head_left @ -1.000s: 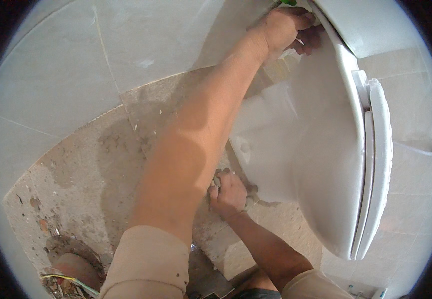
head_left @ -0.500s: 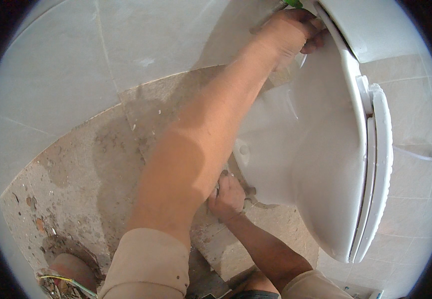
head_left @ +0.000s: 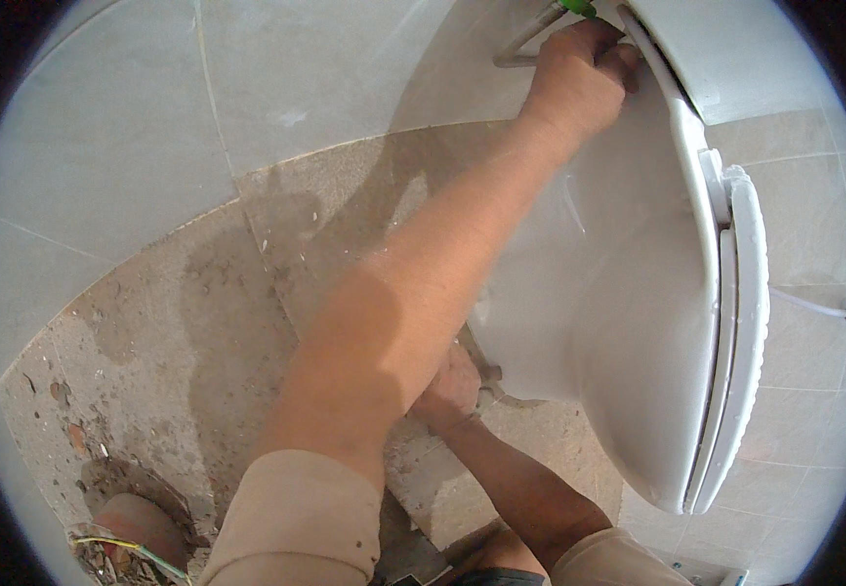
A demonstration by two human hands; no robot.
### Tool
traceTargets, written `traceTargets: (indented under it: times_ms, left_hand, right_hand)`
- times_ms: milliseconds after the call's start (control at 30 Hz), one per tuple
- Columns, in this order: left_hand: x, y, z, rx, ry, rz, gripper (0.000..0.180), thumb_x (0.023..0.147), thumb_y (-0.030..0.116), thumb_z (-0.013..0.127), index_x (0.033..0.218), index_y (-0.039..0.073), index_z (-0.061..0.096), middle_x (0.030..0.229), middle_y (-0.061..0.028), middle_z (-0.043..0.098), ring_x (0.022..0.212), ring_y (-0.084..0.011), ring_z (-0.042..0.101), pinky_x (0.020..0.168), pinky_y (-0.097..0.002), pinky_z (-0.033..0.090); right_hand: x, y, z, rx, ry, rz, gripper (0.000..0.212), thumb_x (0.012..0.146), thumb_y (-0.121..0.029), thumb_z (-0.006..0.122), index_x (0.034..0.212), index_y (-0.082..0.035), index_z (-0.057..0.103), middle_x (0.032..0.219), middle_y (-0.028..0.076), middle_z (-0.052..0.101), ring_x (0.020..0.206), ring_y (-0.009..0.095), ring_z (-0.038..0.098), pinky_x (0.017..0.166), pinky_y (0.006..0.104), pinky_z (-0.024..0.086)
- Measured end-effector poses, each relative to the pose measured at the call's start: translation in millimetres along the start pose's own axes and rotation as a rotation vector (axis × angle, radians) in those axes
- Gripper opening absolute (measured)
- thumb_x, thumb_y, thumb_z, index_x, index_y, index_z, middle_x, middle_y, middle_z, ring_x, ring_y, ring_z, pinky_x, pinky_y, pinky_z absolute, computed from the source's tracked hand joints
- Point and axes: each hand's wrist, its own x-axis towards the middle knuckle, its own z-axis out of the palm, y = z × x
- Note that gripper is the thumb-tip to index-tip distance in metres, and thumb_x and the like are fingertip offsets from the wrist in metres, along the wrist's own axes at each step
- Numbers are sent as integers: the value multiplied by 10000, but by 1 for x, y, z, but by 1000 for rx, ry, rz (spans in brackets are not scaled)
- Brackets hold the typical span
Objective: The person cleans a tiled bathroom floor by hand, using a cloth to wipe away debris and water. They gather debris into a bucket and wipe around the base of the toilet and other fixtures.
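Note:
A white toilet (head_left: 628, 313) stands on the right with its bowl toward me. My left hand (head_left: 584, 78) reaches far across to its back, just below the tank (head_left: 735, 59). The fingers there are bent and closed against the back of the bowl; what they hold, if anything, is hidden. Down by the toilet's foot, my right hand (head_left: 454, 389) rests low at the floor with curled fingers. My left forearm covers part of it, so whatever lies in its grip cannot be made out.
A bent metal pipe (head_left: 520, 54) with a green valve handle (head_left: 577, 8) comes from the tiled wall (head_left: 306, 68) beside my left hand. Debris dots the floor (head_left: 149, 303). At lower left, a round pipe end (head_left: 140, 527) and a yellow-green wire (head_left: 120, 543) sit among rubble.
My left forearm has swung slightly right and the wrist has turned, showing more of the metal pipe. It now covers more of my right hand, which stays about where it was.

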Motion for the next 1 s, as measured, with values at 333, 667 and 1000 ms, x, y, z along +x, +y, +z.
traceTargets:
  times_ms: [333,667,1000]
  left_hand:
    - [-4,-7,11,126,207,266,153,870,43,689,997,-33,724,884,-263,737,864,-458,716,784,-496,570]
    - [-7,-1,15,162,280,338,64,858,-7,682,920,-21,673,894,-261,723,876,-482,686,776,-537,546]
    - [-10,-1,18,217,279,334,106,843,-42,673,945,-23,653,954,-245,707,934,-468,668,825,-537,527]
  right_hand:
    - [0,2,5,-42,-19,-3,342,869,-240,670,1125,-21,614,1029,223,628,914,409,629,790,500,529]
    - [2,1,1,3,56,-90,352,887,-298,701,1034,12,623,917,178,613,852,377,631,719,477,521]
    - [7,-11,-14,33,-59,106,399,852,-362,758,1078,-41,682,972,170,661,924,388,655,784,502,535]
